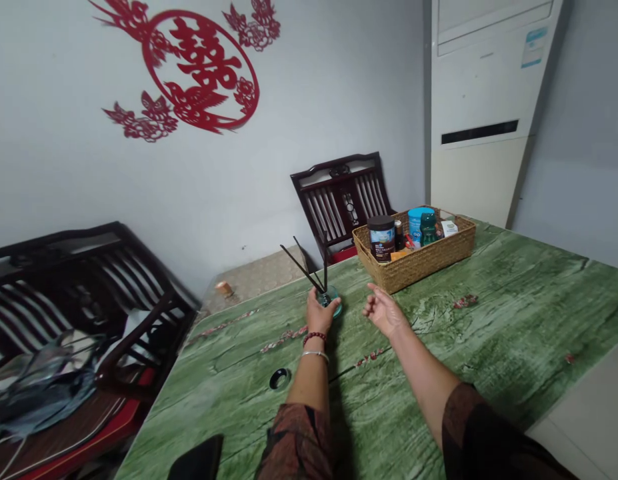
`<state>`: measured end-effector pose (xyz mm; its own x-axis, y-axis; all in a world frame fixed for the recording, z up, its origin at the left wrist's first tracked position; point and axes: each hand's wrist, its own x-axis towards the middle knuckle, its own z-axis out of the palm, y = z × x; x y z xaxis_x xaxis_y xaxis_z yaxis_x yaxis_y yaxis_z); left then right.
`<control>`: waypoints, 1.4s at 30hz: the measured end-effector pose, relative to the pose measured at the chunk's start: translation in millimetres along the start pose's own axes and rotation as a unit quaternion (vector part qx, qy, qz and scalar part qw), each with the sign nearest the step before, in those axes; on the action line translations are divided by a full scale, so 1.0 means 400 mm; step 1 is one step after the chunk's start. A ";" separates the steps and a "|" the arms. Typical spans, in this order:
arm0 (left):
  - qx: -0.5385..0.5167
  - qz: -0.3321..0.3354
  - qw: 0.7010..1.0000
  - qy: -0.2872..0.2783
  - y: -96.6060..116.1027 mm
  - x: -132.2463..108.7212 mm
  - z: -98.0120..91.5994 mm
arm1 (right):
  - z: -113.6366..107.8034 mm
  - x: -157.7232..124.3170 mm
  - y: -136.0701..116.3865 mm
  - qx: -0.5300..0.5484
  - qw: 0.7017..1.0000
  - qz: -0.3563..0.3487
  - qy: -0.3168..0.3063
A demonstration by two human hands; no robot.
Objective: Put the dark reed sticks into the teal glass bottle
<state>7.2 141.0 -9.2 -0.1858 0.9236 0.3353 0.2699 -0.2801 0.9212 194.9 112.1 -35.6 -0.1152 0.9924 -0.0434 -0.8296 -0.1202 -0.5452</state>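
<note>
My left hand [319, 311] is wrapped round a small teal glass holder [331, 299] that stands on the green table [489, 333]. Several thin dark sticks [303, 267] rise out of the holder and fan to the upper left. A red bead bracelet and a silver bangle sit on that wrist. My right hand [383, 310] hovers just right of the holder, loosely curled with the fingers apart, holding nothing.
A wicker basket [423, 261] with jars and bottles stands behind my right hand. A small black ring [279, 378] lies on the table near my left forearm. Dark wooden chairs stand at the left [89, 293] and behind the table [341, 197]. A white air conditioner [481, 107] fills the corner.
</note>
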 end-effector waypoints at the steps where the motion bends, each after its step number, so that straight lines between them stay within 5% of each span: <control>1: 0.011 -0.002 1.000 0.014 -0.003 -0.009 0.002 | 0.004 0.001 0.000 -0.019 1.000 -0.017 0.003; 7: 0.040 -0.010 0.999 0.032 0.015 -0.142 -0.016 | 0.065 -0.019 -0.009 -0.238 0.964 -0.108 -0.044; 15: 0.026 0.023 0.998 -0.057 0.070 -0.336 -0.057 | 0.183 -0.136 0.002 -0.396 0.892 -0.069 -0.206; 19: 0.010 0.041 0.997 -0.057 0.074 -0.366 -0.053 | 0.208 -0.172 0.019 -0.429 0.870 -0.044 -0.238; 28: 0.032 0.081 0.994 -0.067 0.068 -0.358 -0.050 | 0.232 -0.198 0.045 -0.602 0.754 -0.180 -0.193; 30: 0.041 0.092 0.993 -0.068 0.066 -0.357 -0.051 | 0.234 -0.200 0.055 -0.592 0.763 -0.196 -0.172; 36: 0.071 0.087 0.991 -0.078 0.074 -0.361 -0.058 | 0.302 -0.203 0.037 -0.415 0.873 -0.219 -0.134; 39: 0.096 0.064 0.990 -0.077 0.080 -0.361 -0.061 | 0.365 -0.221 -0.040 -0.368 0.875 -0.274 -0.152; 42: 0.110 0.058 0.989 -0.081 0.081 -0.359 -0.062 | 0.383 -0.237 -0.147 -0.403 0.838 -0.336 -0.151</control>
<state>19.2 -7.1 -22.5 0.0075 0.9230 0.3847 0.4822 -0.3404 0.8072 170.8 21.0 129.0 -0.0053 0.7622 0.6474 -0.1382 0.6406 -0.7553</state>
